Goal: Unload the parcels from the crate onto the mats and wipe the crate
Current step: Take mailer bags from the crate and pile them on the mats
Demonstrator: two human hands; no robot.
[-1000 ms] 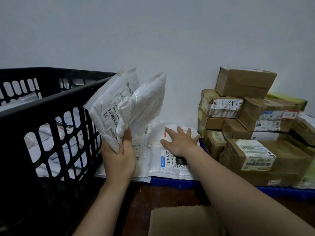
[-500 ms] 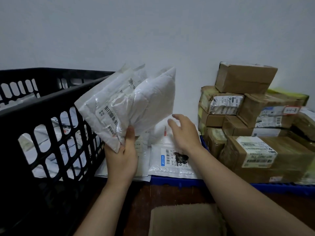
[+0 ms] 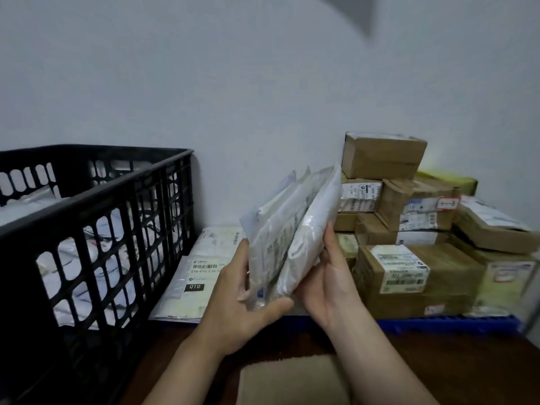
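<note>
The dark wooden surface (image 3: 438, 369) carries a black crate (image 3: 96, 258) on the left, a blue mat (image 3: 447, 323) against the wall (image 3: 233, 83) and a tan cloth (image 3: 292, 381) nearest the person

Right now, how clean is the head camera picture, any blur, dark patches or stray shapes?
Head view: dim, flat light. The held white mailers are smeared by motion blur and their print is unreadable. The black crate sinks into shadow at lower left. A blurred grey wedge cuts in from the top edge.

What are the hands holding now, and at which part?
The left hand and right hand together hold a bundle of white mail bags at its lower end.
</note>
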